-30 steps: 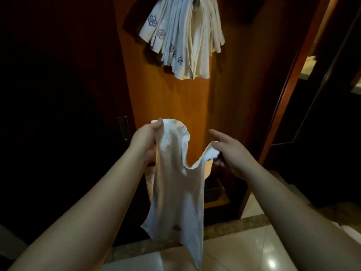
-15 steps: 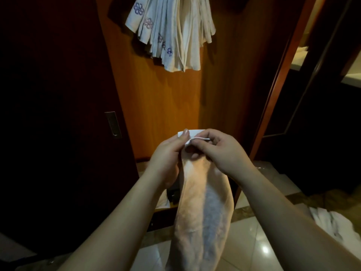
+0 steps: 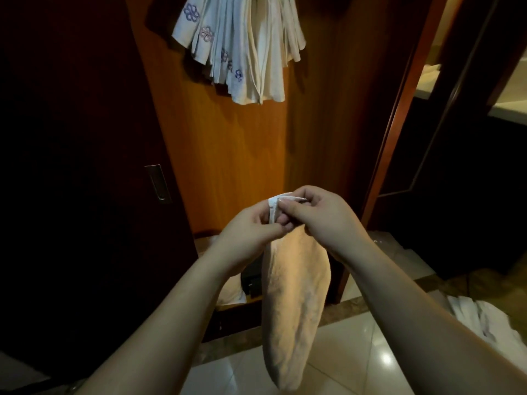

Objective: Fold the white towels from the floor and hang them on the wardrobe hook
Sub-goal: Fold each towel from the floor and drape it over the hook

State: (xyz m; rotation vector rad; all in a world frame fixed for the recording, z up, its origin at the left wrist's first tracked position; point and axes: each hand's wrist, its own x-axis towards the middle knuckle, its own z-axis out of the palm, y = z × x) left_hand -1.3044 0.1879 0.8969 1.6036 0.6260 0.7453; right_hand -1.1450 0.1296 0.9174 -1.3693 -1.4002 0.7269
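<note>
A white towel [image 3: 295, 295] hangs folded lengthwise in front of me, its lower end near the floor. My left hand [image 3: 251, 232] and my right hand [image 3: 316, 216] meet at its top edge, both pinching the hem together. Several folded white towels [image 3: 242, 44] with blue and pink flower marks hang fanned out high on the orange wardrobe panel [image 3: 228, 166]. The hook itself is hidden behind them. More white towels [image 3: 490, 323] lie crumpled on the floor at the right.
A dark wardrobe door with a recessed metal handle [image 3: 158, 182] stands at the left. A wooden door frame [image 3: 399, 124] runs up the right. Glossy floor tiles [image 3: 356, 366] lie below, and a low shelf holds a dark object [image 3: 252, 277].
My hands, apart a second ago with the towel spread between them, have come together at its top corners. The towel now hangs doubled and narrow.
</note>
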